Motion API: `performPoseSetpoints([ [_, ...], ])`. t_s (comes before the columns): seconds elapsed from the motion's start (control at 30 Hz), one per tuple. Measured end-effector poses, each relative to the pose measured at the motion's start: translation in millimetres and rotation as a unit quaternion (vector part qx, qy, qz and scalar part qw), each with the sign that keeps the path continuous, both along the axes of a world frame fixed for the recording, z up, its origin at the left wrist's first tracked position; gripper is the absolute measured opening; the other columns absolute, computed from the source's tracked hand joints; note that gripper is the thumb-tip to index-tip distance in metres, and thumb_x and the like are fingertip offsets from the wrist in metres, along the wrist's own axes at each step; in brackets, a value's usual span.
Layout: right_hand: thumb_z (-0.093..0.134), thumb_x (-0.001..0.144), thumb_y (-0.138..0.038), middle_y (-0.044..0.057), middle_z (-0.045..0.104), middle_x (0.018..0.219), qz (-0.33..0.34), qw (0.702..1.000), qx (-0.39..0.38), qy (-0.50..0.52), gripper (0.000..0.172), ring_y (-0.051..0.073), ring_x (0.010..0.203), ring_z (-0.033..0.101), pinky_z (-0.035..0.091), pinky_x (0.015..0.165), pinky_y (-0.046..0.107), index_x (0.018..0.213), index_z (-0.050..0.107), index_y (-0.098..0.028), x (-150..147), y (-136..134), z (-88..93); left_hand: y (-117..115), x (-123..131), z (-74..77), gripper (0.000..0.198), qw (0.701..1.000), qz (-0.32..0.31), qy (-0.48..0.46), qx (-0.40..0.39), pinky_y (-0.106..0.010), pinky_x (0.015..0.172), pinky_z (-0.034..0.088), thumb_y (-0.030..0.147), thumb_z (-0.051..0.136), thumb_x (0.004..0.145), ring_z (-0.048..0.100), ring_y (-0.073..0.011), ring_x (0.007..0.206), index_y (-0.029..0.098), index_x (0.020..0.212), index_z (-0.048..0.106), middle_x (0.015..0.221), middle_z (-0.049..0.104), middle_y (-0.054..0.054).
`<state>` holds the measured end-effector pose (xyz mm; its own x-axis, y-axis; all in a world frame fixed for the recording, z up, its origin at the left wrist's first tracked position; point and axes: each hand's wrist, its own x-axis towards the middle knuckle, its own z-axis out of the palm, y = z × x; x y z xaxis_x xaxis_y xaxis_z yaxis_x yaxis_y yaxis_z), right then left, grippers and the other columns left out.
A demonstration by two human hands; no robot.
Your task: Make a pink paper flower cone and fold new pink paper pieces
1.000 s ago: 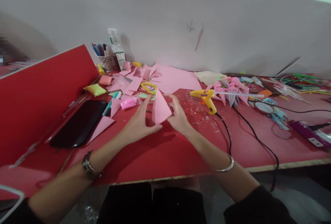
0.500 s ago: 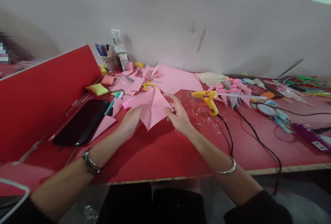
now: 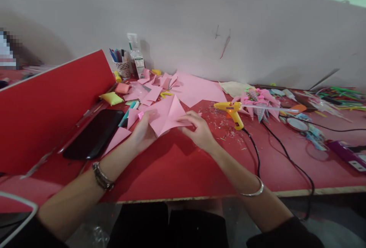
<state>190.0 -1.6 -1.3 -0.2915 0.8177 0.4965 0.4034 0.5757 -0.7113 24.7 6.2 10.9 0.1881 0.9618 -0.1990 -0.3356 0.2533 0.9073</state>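
A creased piece of pink paper is held between both hands above the red table. My left hand grips its left side, thumb on top and the other fingers partly hidden beneath. At the right corner, my right hand pinches the paper between thumb and fingers. Fold lines meet near the paper's middle, and its faces stand at angles. To the right of my right hand lies a yellow glue gun with a clear glue stick in its back and a small orange light lit.
Pink paper scraps and a large pink sheet lie behind my hands. A black phone is at left, beside a red upright panel. A pink paper craft, a black cord and a purple power strip occupy the right.
The pink paper has been turned and tilted, so its pointed lower corner now sits further left. My right fingers have moved from beside its edge onto its right corner.
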Motion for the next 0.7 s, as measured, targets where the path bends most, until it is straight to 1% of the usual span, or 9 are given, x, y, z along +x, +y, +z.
performPoseSetpoints([
  [0.03, 0.052, 0.073, -0.026, 0.002, 0.053, 0.076, -0.019, 1.0, -0.002, 0.016, 0.008, 0.015, 0.075, 0.051, 0.04, 0.071, 0.03, 0.073, 0.057, -0.02, 0, 1, 0.0, 0, 1, 0.9, 0.018, 0.999, -0.006, -0.038, -0.028, -0.027, 0.057, 0.048, 0.034, 0.037, 0.077, 0.058, -0.0138, 0.06, 0.021, 0.071, 0.049, 0.065, 0.059, 0.0],
  [0.1, 0.047, 0.076, -0.027, -0.001, 0.051, 0.063, -0.06, 0.997, -0.022, 0.051, 0.017, 0.013, 0.063, 0.048, 0.038, 0.062, 0.027, 0.061, 0.052, -0.019, 0, 2, 0.4, 0, 3, 1.7, 0.029, 0.993, -0.027, -0.095, -0.07, -0.027, 0.055, 0.048, 0.042, 0.034, 0.078, 0.058, -0.0141, 0.058, 0.02, 0.074, 0.052, 0.066, 0.061, -0.001],
  [0.13, 0.046, 0.076, -0.027, -0.002, 0.049, 0.058, -0.078, 0.994, -0.039, 0.067, 0.021, 0.012, 0.059, 0.046, 0.037, 0.059, 0.025, 0.057, 0.049, -0.019, 0, 2, 0.7, 0, 5, 1.1, 0.033, 0.992, -0.042, -0.096, -0.069, -0.027, 0.054, 0.048, 0.045, 0.034, 0.077, 0.059, -0.0146, 0.058, 0.019, 0.076, 0.054, 0.067, 0.061, -0.002],
  [0.2, 0.044, 0.075, -0.028, -0.003, 0.045, 0.051, -0.1, 0.988, -0.076, 0.09, 0.024, 0.01, 0.052, 0.043, 0.035, 0.054, 0.024, 0.053, 0.045, -0.019, 0, 3, 1.4, 0, 6, -2.8, 0.033, 0.996, -0.044, -0.07, -0.043, -0.026, 0.053, 0.047, 0.047, 0.04, 0.074, 0.06, -0.0147, 0.057, 0.018, 0.075, 0.055, 0.067, 0.062, -0.002],
  [0.33, 0.044, 0.073, -0.028, -0.004, 0.043, 0.047, -0.1, 0.984, -0.111, 0.099, 0.025, 0.009, 0.048, 0.04, 0.033, 0.05, 0.022, 0.051, 0.042, -0.019, -1, 3, 0.5, -1, 7, -16.7, 0.019, 0.999, 0.03, 0.018, 0.006, -0.024, 0.059, 0.047, 0.032, 0.064, 0.061, 0.059, -0.0132, 0.056, 0.016, 0.068, 0.057, 0.06, 0.061, 0.001],
  [0.47, 0.045, 0.074, -0.03, -0.005, 0.042, 0.046, -0.09, 0.983, -0.121, 0.1, 0.025, 0.009, 0.047, 0.039, 0.032, 0.048, 0.022, 0.051, 0.042, -0.019, -2, 2, -1.8, -2, 6, -25.0, 0.02, 0.995, 0.055, 0.075, 0.027, -0.026, 0.067, 0.047, 0.027, 0.068, 0.057, 0.06, -0.0155, 0.065, 0.014, 0.073, 0.063, 0.066, 0.066, -0.002],
  [0.53, 0.048, 0.072, -0.031, -0.005, 0.044, 0.049, -0.082, 0.978, -0.137, 0.133, 0.02, 0.008, 0.048, 0.041, 0.034, 0.049, 0.022, 0.056, 0.045, -0.019, -3, 3, -2.7, -2, 6, -24.7, 0.019, 0.994, 0.057, 0.088, 0.035, -0.025, 0.065, 0.046, 0.028, 0.068, 0.057, 0.059, -0.0143, 0.063, 0.014, 0.069, 0.064, 0.064, 0.066, -0.002],
  [0.6, 0.053, 0.068, -0.033, -0.005, 0.048, 0.057, -0.067, 0.961, -0.166, 0.212, 0.014, 0.008, 0.05, 0.045, 0.038, 0.052, 0.023, 0.07, 0.048, -0.02, -5, 4, -4.2, -2, 7, -22.5, 0.018, 0.996, 0.056, 0.067, 0.03, -0.024, 0.064, 0.046, 0.027, 0.069, 0.056, 0.058, -0.0123, 0.059, 0.013, 0.066, 0.064, 0.062, 0.065, -0.001],
  [0.7, 0.063, 0.058, -0.034, -0.005, 0.051, 0.066, -0.044, 0.919, -0.215, 0.329, 0.037, 0.008, 0.054, 0.049, 0.043, 0.057, 0.025, 0.088, 0.044, -0.024, -8, 6, -9.1, -2, 9, -19.5, 0.018, 0.997, 0.078, 0.01, 0.015, -0.025, 0.064, 0.047, 0.025, 0.07, 0.053, 0.058, -0.0109, 0.057, 0.013, 0.066, 0.063, 0.063, 0.065, 0.0],
])
